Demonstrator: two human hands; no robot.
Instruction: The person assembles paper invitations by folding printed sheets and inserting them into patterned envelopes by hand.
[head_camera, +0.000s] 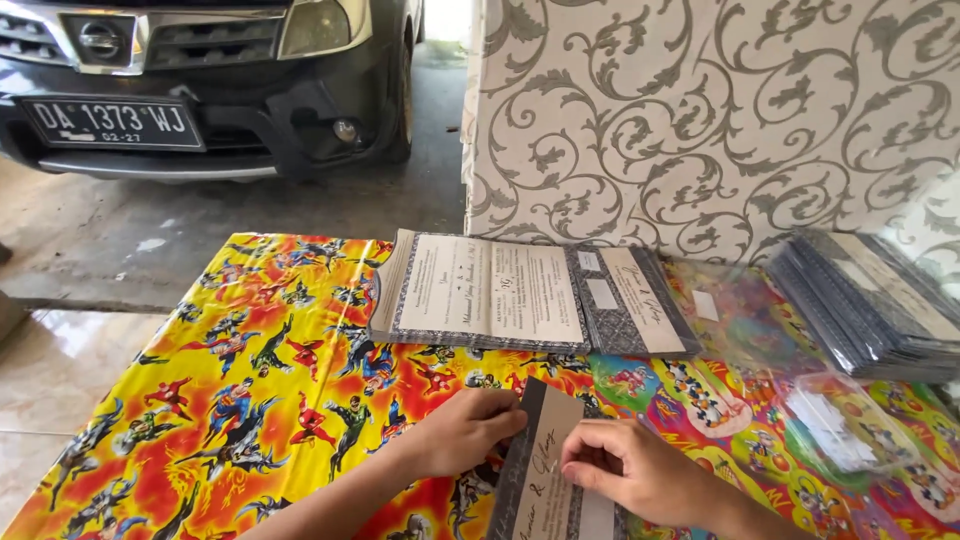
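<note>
Folded grey card (540, 470) near table edge, pinched both sides: left hand (465, 430) fingers curled on left margin, right hand (625, 465) fingertips pressing right fold, steadying it flat; card stack (480, 290) behind within reach

A single head-worn camera looked down and forward over the tabletop (250, 400) from close above, so the left hand (465, 430) and right hand (630, 470) sat at the bottom centre of the frame. It faced a patterned panel (720, 110) that filled the upper right, while the front of a dark car (200, 80) stood farther off in the upper left. No second view was there to overlap with it.
</note>
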